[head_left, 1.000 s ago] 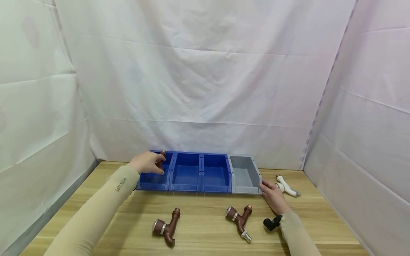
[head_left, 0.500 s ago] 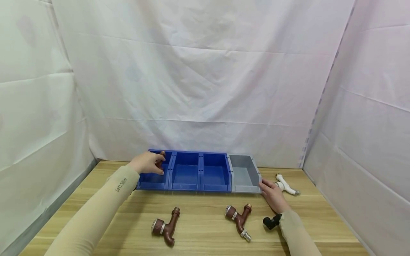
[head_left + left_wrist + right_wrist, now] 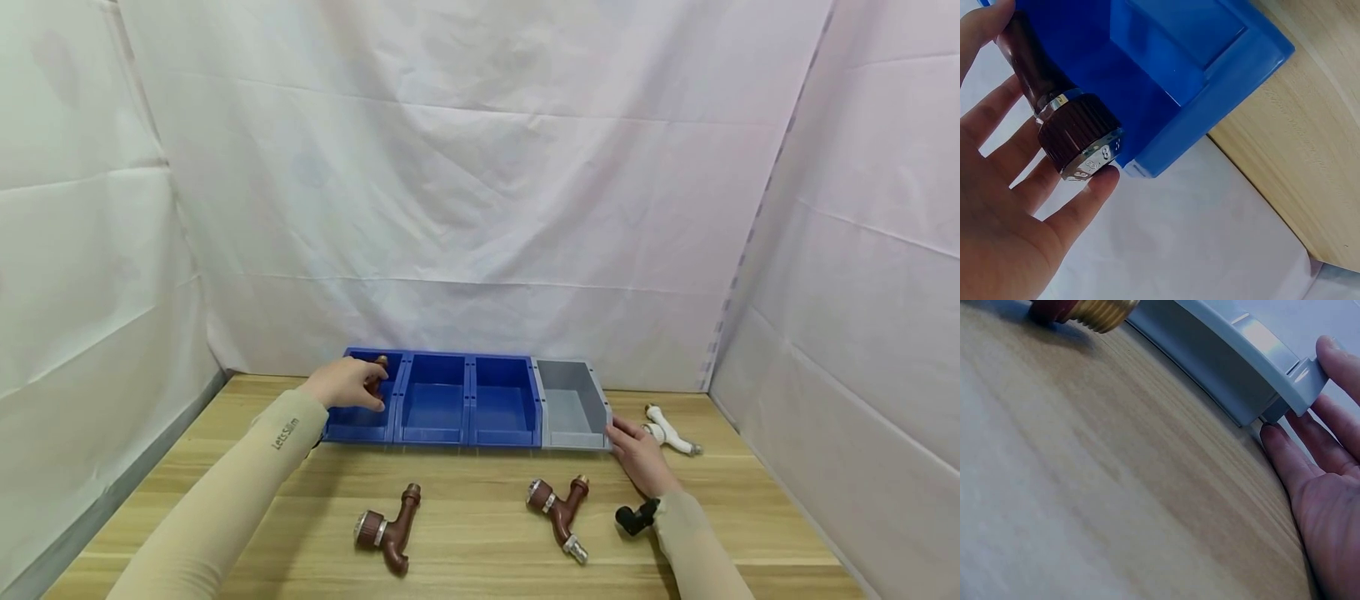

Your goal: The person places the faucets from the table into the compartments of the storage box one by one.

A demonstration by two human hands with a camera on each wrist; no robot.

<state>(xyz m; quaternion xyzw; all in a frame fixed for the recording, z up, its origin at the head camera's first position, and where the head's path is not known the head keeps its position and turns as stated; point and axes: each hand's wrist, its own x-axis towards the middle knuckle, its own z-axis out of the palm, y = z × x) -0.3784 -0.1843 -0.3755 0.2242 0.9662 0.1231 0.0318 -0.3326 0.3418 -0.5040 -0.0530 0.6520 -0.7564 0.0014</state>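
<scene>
In the head view my left hand (image 3: 348, 383) is at the leftmost blue bin (image 3: 363, 425), holding a dark brown tap (image 3: 1038, 78). The left wrist view shows its ribbed knob with a silver end cap over the bin, the thumb at the upper body and a fingertip against the cap. The far end of this tap is out of that view. At the other end of the row, my right hand (image 3: 641, 458) touches the right front corner of the grey bin (image 3: 573, 437). Its fingers (image 3: 1288, 459) lie fairly straight along the corner in the right wrist view.
Two blue bins (image 3: 435, 437) stand between the end bins. On the wooden table (image 3: 480, 575) in front lie a brown tap (image 3: 397, 533) with a curved spout and another brown tap (image 3: 561, 517) with a metal nozzle. A white tap (image 3: 671, 433) lies right of the grey bin.
</scene>
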